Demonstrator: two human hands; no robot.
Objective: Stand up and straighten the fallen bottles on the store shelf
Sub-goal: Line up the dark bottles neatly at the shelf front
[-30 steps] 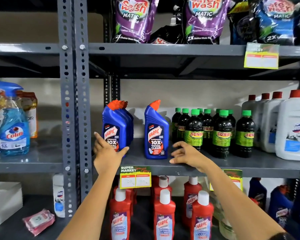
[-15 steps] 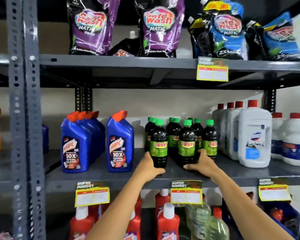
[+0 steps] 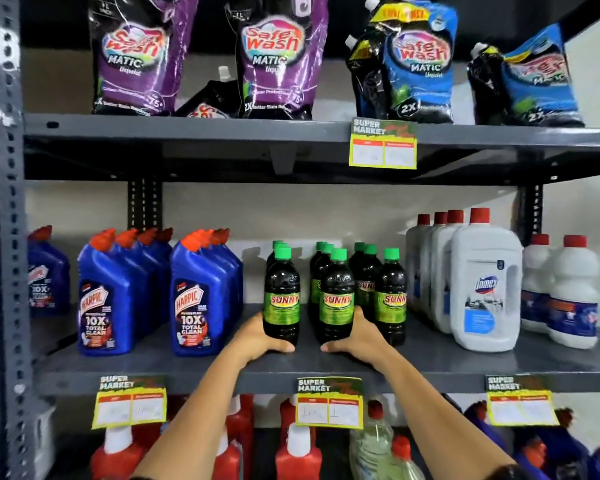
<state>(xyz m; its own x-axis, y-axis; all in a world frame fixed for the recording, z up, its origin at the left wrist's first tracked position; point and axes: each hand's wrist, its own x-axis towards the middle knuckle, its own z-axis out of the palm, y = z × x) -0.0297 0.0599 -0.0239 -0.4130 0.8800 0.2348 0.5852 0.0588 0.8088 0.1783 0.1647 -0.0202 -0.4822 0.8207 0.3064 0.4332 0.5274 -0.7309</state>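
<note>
Left hand (image 3: 257, 336) fingers wrap the base of the front-left Sunny bottle (image 3: 282, 299); right hand (image 3: 359, 336) fingers grasp the front-middle Sunny bottle (image 3: 336, 303). Both stand upright near the shelf (image 3: 187, 370) front edge.

Risk: a sideways nudge could topple the tightly packed rows behind.

Bottles: smooth dark plastic, slim, cylindrical, green ribbed caps, glossy labels.

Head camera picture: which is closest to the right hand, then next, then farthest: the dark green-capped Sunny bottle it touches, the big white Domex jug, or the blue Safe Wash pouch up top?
1. Dark green-capped Sunny bottle: against the right hand.
2. Big white Domex jug: same shelf, to the right.
3. Blue Safe Wash pouch: shelf above.
</note>
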